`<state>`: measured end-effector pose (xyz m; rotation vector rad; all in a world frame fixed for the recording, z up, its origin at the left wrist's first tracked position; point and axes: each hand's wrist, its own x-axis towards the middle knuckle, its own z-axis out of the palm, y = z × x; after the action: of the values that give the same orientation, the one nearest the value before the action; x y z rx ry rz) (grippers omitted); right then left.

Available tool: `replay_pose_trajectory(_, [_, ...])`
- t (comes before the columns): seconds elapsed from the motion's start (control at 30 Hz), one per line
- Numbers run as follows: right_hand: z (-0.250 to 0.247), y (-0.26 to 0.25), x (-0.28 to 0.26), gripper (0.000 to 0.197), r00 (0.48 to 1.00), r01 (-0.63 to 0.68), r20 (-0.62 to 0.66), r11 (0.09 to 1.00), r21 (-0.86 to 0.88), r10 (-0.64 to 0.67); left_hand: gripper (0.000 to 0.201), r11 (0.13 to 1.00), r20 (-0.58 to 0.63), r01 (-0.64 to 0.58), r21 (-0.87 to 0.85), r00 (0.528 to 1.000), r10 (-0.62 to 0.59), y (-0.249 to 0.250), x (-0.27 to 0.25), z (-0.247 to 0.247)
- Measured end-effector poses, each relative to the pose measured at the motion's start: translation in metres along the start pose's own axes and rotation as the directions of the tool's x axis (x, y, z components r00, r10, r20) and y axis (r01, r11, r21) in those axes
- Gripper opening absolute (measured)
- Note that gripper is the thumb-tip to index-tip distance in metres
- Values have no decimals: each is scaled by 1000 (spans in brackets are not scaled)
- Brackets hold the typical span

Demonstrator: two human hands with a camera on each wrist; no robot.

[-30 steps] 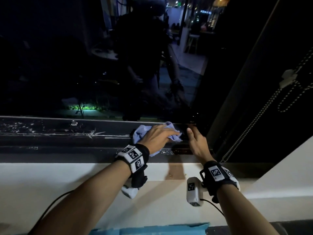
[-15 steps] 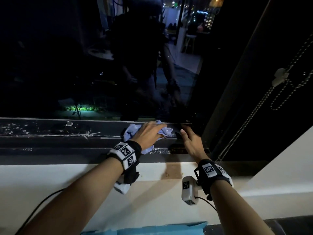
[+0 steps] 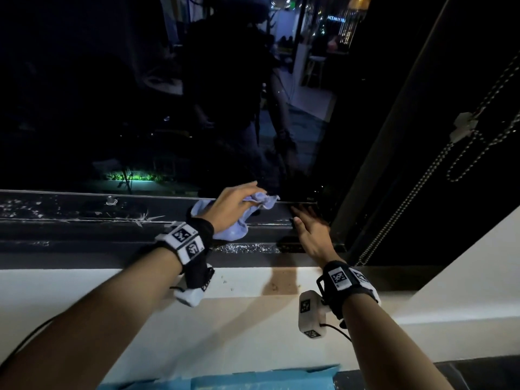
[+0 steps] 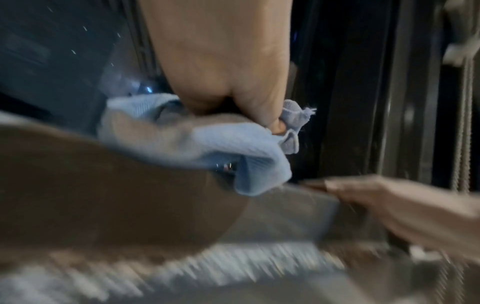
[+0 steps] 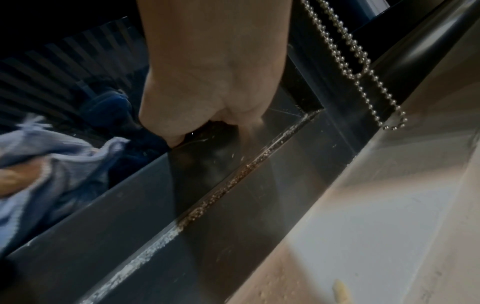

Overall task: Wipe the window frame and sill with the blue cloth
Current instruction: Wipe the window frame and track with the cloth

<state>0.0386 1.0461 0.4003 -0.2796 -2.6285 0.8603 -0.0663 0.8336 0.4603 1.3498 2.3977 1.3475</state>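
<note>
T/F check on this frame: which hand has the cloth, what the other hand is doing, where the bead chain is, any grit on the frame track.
1. The left hand grips the cloth. True.
2. The right hand holds a second cloth. False: it holds nothing, fingers straight on the frame.
3. The bead chain hangs left of both hands. False: it hangs to their right.
4. Pale grit lies along the frame's track. True.

The blue cloth [image 3: 235, 220] is being drawn leftward along the window frame [image 3: 84, 212] by the left hand [image 3: 233, 205]; separation from the right hand [image 3: 309, 232] is widening.
</note>
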Motion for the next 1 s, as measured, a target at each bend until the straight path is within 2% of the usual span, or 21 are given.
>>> replay_pose_trajectory(0.07, [0,1,1,54,1000,-4,0,1000,-6,4,25,984,69,-32,175,997,20,1,5,24])
replay_pose_trajectory(0.13, [1,2,1,55,1000,-12,3,1000,1,12,20,928,108,-160,335,985,131,3,3,45])
replay_pose_trajectory(0.17, [1,2,1,55,1000,-12,4,1000,3,12,22,907,114,-187,377,981,155,4,1,50])
replay_pose_trajectory(0.27, [0,3,0,44,1000,-19,19,1000,-6,19,47,881,189,-227,416,969,160,0,-2,42])
replay_pose_trajectory(0.33, [-1,3,0,46,1000,-19,19,1000,5,18,57,852,233,-273,447,955,184,-7,-7,30])
replay_pose_trajectory(0.4, [-1,3,1,50,1000,-19,18,1000,8,19,48,855,222,-278,439,955,197,-15,-11,16])
replay_pose_trajectory(0.5, [0,4,2,40,999,-31,23,1000,0,31,36,878,231,-262,399,956,181,-15,-15,8])
replay_pose_trajectory(0.7, [2,-5,2,40,998,-58,4,997,-52,58,41,863,290,-301,406,938,191,-4,-4,14])
replay_pose_trajectory(0.77, [1,-11,2,39,995,-94,16,994,-63,95,43,836,280,-307,454,940,194,-1,0,22])
replay_pose_trajectory(0.87, [1,-15,3,38,991,-121,42,991,-52,123,38,857,265,-284,429,947,181,1,6,35])
replay_pose_trajectory(0.93, [-2,-15,2,37,990,-126,56,992,7,126,32,891,273,-255,375,949,157,5,8,33])
replay_pose_trajectory(1.0, [-12,-17,-2,37,987,-155,71,977,149,146,41,939,244,-162,304,966,88,5,8,23])
